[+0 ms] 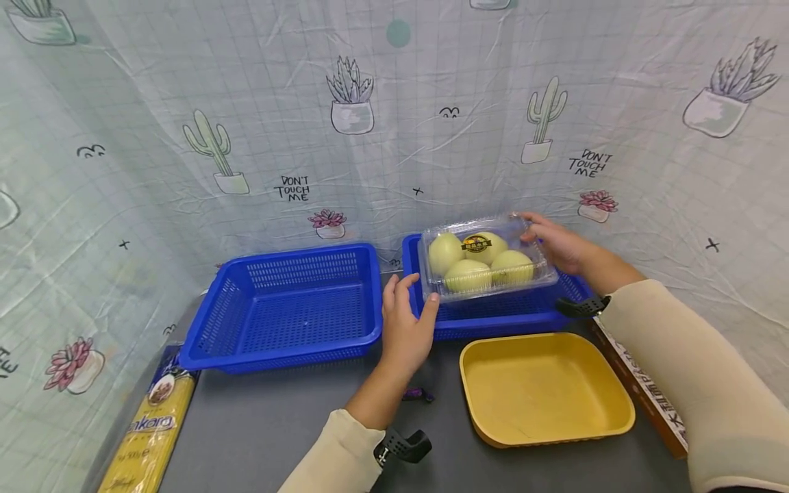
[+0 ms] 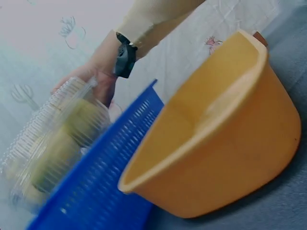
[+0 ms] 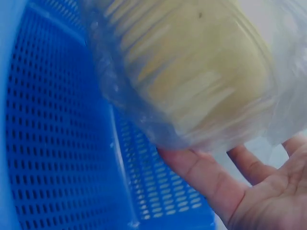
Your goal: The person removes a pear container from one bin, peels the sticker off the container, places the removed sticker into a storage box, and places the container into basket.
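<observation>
A clear plastic clamshell box of several pale yellow-green fruits [image 1: 468,274], with a black and gold label on its lid, is held tilted over the right blue basket [image 1: 493,322]. My right hand [image 1: 557,246] grips the box by its right end; in the right wrist view the thumb [image 3: 206,179] lies along the box's lower edge. By the box's left end is my left hand [image 1: 408,329], fingers spread, the thumb tip right at the lower left corner. The left wrist view shows the box [image 2: 57,143] beside the basket wall, held from the far end.
A second blue basket [image 1: 308,349] stands on the left. In front of the right basket sits a yellow tub [image 1: 548,438]. A yellow spaghetti packet [image 1: 148,431] lies far left, a long brown box [image 1: 647,390] far right. A small purple item [image 1: 419,394] lies near the left wrist.
</observation>
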{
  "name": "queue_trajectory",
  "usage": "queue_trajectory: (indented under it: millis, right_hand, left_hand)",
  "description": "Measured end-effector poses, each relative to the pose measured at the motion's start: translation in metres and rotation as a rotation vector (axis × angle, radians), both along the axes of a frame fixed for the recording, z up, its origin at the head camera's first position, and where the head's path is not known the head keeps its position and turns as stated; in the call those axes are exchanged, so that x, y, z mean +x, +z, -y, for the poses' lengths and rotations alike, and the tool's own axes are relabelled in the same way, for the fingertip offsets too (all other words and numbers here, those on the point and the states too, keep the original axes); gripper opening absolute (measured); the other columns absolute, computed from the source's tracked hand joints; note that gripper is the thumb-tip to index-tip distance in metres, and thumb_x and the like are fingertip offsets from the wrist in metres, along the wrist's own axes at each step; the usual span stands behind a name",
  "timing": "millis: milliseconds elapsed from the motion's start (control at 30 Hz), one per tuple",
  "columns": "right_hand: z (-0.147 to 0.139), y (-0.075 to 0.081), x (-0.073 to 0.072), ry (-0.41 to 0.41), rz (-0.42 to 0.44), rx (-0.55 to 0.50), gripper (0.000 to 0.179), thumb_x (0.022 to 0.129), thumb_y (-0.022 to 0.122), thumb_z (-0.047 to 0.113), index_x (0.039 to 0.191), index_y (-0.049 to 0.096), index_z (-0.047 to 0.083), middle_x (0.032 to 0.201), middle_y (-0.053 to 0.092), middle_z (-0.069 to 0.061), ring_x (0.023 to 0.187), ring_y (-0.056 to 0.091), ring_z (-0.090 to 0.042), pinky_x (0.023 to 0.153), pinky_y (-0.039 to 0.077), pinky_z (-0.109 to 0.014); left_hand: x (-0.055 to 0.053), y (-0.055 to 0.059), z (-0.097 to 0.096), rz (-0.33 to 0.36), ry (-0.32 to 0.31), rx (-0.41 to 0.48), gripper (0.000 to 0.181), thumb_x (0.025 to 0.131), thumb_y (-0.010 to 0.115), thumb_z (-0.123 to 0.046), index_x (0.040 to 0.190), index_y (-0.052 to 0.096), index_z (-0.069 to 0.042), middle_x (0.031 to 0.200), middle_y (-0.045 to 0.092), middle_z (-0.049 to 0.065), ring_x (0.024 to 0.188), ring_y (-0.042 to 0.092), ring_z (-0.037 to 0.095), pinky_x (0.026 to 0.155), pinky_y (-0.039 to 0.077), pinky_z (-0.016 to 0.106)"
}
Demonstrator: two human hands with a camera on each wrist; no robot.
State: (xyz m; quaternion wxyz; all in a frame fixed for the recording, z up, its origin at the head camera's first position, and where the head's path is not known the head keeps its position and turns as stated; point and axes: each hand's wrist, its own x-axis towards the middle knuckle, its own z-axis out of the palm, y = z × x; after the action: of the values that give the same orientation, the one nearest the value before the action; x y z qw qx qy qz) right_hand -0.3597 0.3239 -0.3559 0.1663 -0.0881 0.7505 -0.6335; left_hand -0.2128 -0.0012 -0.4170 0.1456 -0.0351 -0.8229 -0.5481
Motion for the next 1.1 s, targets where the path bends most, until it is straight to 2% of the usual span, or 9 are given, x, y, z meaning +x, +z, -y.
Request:
queue_trajectory:
  millis: [200, 400, 533, 667, 800, 833, 967, 1033, 1100]
  right_hand:
    - [0.005, 0.021, 0.02, -0.013, -0.027, 0.002, 0.067, 0.104, 0.044, 0.014, 0.167, 0.026, 0.029, 0.166, 0.021, -0.012, 0.121, 0.05, -0.023, 0.087, 0.053, -0.042]
    - [0.02, 0.034, 0.044, -0.031, -0.03, -0.024, 0.066, 0.106, 0.043, 0.013, 0.167, 0.025, 0.027, 0.157, 0.033, -0.011, 0.125, 0.053, -0.027, 0.096, 0.054, -0.042]
    - [0.037, 0.041, 0.06, -0.061, -0.009, -0.042, 0.078, 0.104, 0.045, 0.014, 0.173, 0.011, 0.023, 0.177, 0.003, -0.009, 0.157, 0.014, -0.038, 0.125, 0.018, -0.06]
    - [0.057, 0.046, 0.073, -0.085, 0.002, -0.064, 0.086, 0.101, 0.049, 0.015, 0.174, 0.004, 0.021, 0.177, -0.021, -0.003, 0.159, -0.022, -0.037, 0.123, -0.01, -0.068]
    - [0.08, 0.042, 0.089, -0.091, -0.001, -0.063, 0.086, 0.1, 0.05, 0.017, 0.174, 0.007, 0.022, 0.179, -0.012, -0.005, 0.16, -0.018, -0.036, 0.124, 0.008, -0.062]
    - [0.086, 0.04, 0.093, -0.095, -0.006, -0.06, 0.085, 0.099, 0.051, 0.018, 0.174, 0.01, 0.023, 0.179, -0.006, -0.007, 0.161, -0.013, -0.037, 0.118, 0.024, -0.057]
    - [0.109, 0.036, 0.11, -0.103, 0.001, -0.105, 0.081, 0.099, 0.051, 0.018, 0.173, 0.017, 0.021, 0.175, 0.013, -0.016, 0.16, -0.002, -0.042, 0.113, 0.025, -0.065]
    - [0.12, 0.036, 0.116, -0.099, -0.003, -0.117, 0.079, 0.099, 0.051, 0.017, 0.172, 0.02, 0.021, 0.173, 0.018, -0.018, 0.158, 0.004, -0.042, 0.094, 0.04, -0.051]
    - [0.131, 0.038, 0.121, -0.082, 0.007, -0.145, 0.079, 0.1, 0.051, 0.017, 0.172, 0.021, 0.022, 0.171, 0.022, -0.018, 0.155, 0.018, -0.045, 0.096, 0.047, -0.047]
  left_hand:
    - [0.006, 0.022, 0.01, -0.063, -0.059, 0.015, 0.055, 0.106, 0.06, -0.047, 0.155, 0.05, -0.023, 0.175, 0.02, 0.01, 0.157, 0.025, 0.041, 0.116, 0.033, 0.071]
    - [0.018, 0.041, 0.023, -0.109, -0.095, 0.042, 0.056, 0.105, 0.061, -0.045, 0.155, 0.05, -0.021, 0.173, 0.023, 0.011, 0.157, 0.027, 0.041, 0.118, 0.03, 0.07]
    - [0.027, 0.049, 0.037, -0.142, -0.096, 0.037, 0.053, 0.105, 0.063, -0.039, 0.154, 0.052, -0.02, 0.173, 0.024, 0.011, 0.158, 0.027, 0.038, 0.12, 0.029, 0.068]
    - [0.036, 0.058, 0.056, -0.155, -0.087, 0.031, 0.05, 0.106, 0.062, -0.036, 0.153, 0.052, -0.022, 0.173, 0.025, 0.006, 0.159, 0.025, 0.033, 0.121, 0.028, 0.065]
    - [0.049, 0.064, 0.076, -0.146, -0.083, 0.041, 0.05, 0.107, 0.062, -0.031, 0.155, 0.051, -0.021, 0.173, 0.025, 0.004, 0.158, 0.025, 0.03, 0.121, 0.031, 0.062]
    - [0.053, 0.065, 0.081, -0.142, -0.082, 0.043, 0.05, 0.107, 0.062, -0.03, 0.155, 0.05, -0.021, 0.173, 0.024, 0.003, 0.158, 0.025, 0.03, 0.121, 0.031, 0.061]
    - [0.067, 0.064, 0.097, -0.128, -0.072, 0.054, 0.049, 0.108, 0.062, -0.026, 0.156, 0.05, -0.021, 0.173, 0.024, 0.002, 0.159, 0.023, 0.029, 0.119, 0.032, 0.061]
    - [0.072, 0.063, 0.105, -0.136, -0.062, 0.068, 0.048, 0.109, 0.061, -0.023, 0.155, 0.05, -0.021, 0.173, 0.025, 0.001, 0.159, 0.023, 0.028, 0.119, 0.032, 0.061]
    - [0.078, 0.063, 0.113, -0.154, -0.047, 0.097, 0.048, 0.109, 0.061, -0.02, 0.155, 0.05, -0.019, 0.172, 0.026, 0.001, 0.158, 0.023, 0.026, 0.119, 0.032, 0.06]
